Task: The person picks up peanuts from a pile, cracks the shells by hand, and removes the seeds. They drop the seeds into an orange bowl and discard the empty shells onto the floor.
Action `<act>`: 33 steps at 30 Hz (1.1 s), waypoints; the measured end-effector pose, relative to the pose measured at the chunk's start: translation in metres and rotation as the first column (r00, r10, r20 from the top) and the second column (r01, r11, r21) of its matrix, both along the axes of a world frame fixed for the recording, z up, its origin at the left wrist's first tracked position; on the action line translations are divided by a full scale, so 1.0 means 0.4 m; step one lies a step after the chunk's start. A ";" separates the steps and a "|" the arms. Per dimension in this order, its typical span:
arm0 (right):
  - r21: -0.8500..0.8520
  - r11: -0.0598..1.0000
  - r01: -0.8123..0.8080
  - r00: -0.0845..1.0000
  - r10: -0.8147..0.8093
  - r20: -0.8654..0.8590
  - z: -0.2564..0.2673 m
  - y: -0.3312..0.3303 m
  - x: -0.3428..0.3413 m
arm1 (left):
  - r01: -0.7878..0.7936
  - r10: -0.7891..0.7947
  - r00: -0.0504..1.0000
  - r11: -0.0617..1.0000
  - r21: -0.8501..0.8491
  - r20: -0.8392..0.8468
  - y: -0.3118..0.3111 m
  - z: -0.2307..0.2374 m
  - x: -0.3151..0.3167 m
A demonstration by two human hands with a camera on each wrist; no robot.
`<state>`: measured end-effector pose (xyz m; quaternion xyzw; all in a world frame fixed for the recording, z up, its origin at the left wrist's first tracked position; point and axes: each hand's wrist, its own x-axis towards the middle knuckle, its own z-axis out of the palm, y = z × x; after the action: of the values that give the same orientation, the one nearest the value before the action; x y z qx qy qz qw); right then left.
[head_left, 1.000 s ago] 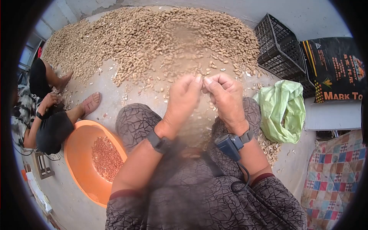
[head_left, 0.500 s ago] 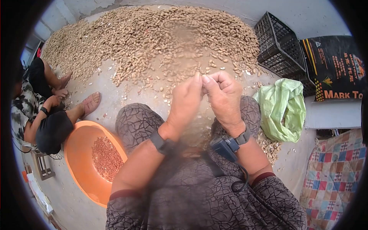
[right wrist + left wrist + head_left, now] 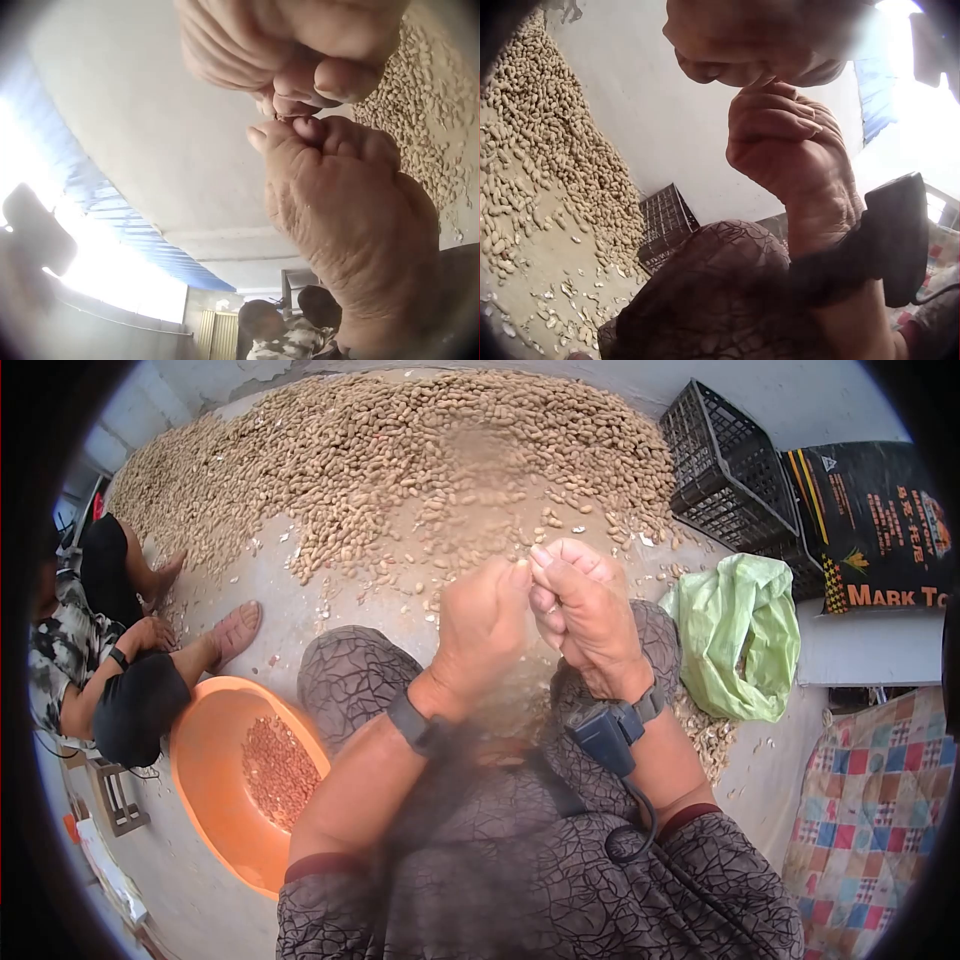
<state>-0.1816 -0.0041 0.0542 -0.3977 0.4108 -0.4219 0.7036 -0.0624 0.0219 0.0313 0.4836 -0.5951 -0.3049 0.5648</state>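
Orange tub: on the floor off the person's left knee, with reddish kernels spread inside; the left hand is the nearer one to it

Small brown piece: caught where the two hands' fingertips meet, best seen from the right wrist; probably part of a peanut, though too hidden to be sure

Its long axis: cannot be told, as the fingertips cover nearly all of it

Left hand: fingers curled in, pinching the piece from its left side

Right hand: fingers bent, thumb at the tips, pinching from the right side; neither hand is nearer to the piece

Key relation: fingertips touch tip to tip above the gap between the knees, the piece squeezed between

Peanut heap: ahead of both hands, along the wall, with strays lying on the floor towards the knees

Green sack: beside the right knee, nearer the right hand

Shells: on the floor just behind that sack, next to the right leg
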 end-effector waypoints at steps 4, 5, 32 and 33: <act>0.095 0.993 -0.067 0.985 0.051 0.164 -0.014 -0.007 -0.014 | 0.008 0.003 0.994 0.995 -0.099 0.111 0.001 -0.018 -0.009; 0.094 0.994 -0.063 0.985 0.047 0.166 -0.013 -0.006 -0.015 | 0.028 -0.025 0.999 0.996 -0.090 0.034 0.005 -0.012 -0.014; -0.445 0.894 -0.052 0.957 -0.082 -0.278 0.011 0.019 -0.021 | 0.218 -0.083 0.919 0.922 0.320 -0.385 -0.008 -0.032 0.026; -0.544 0.837 -0.059 0.918 -0.169 -0.360 0.000 0.019 -0.022 | 0.220 -0.075 0.924 0.907 0.358 -0.376 -0.008 -0.031 0.030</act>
<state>-0.1904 0.0035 0.0540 -0.6450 0.4183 -0.4529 0.4516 -0.0503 0.0185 0.0187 0.4772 -0.4456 -0.5426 0.5285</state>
